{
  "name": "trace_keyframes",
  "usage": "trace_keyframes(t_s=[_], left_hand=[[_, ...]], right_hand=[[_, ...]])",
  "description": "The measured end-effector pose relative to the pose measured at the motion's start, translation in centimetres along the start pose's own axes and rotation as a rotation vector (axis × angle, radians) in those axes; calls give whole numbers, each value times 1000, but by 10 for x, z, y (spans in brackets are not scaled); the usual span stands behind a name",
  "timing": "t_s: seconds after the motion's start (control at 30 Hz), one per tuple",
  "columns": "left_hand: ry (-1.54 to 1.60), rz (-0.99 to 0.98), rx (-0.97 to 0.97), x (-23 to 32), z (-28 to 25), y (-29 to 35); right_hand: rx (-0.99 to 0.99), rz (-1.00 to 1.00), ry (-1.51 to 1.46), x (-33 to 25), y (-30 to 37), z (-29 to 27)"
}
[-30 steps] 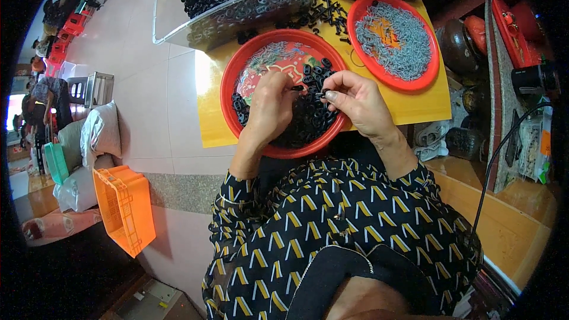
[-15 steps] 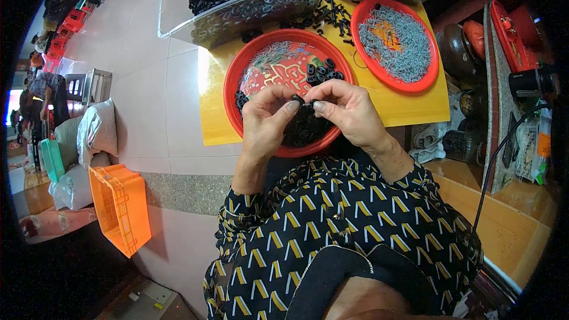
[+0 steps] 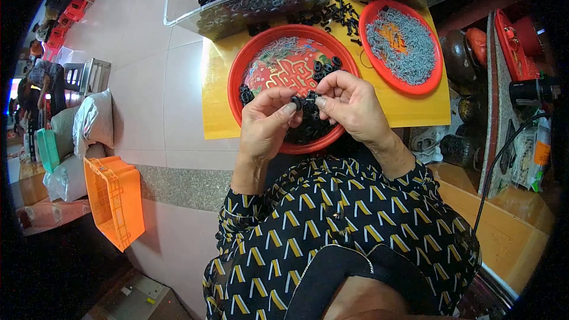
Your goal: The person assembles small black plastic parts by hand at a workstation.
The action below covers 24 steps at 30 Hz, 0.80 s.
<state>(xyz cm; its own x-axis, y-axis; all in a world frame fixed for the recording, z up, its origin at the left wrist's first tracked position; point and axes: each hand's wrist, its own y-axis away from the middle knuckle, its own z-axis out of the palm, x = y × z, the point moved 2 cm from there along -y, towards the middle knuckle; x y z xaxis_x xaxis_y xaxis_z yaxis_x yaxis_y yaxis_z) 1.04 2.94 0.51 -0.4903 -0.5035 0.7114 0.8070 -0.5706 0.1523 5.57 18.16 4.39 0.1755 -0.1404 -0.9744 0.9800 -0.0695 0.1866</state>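
Middle's decently lit, with whitish glare on the floor tiles (image 3: 185,74) and along the left edge of the yellow sheet (image 3: 214,92). Corners go full black, straight lines bend hard toward the rim, and the people far left (image 3: 44,83) come out small and soft next to a blown-out bluish glow. The black parts (image 3: 311,127) in the red tray (image 3: 235,68) kinda merge, probably low contrast more than blur

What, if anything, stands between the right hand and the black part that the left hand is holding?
Nothing visible stands in the way. The right hand pinches a small piece close beside the black part in the left hand; whether these touch, I cannot tell. Loose black parts lie beneath, in the red tray.
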Motion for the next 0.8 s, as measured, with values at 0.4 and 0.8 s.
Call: trace_keyframes(t_s=[0.4,0.8], left_hand=[[-28,41,-18,-5,-1,1],[-185,61,-11,-4,6,3]], right_hand=[[-5,-48,41,2,0,2],[-25,-41,87,5,1,1]])
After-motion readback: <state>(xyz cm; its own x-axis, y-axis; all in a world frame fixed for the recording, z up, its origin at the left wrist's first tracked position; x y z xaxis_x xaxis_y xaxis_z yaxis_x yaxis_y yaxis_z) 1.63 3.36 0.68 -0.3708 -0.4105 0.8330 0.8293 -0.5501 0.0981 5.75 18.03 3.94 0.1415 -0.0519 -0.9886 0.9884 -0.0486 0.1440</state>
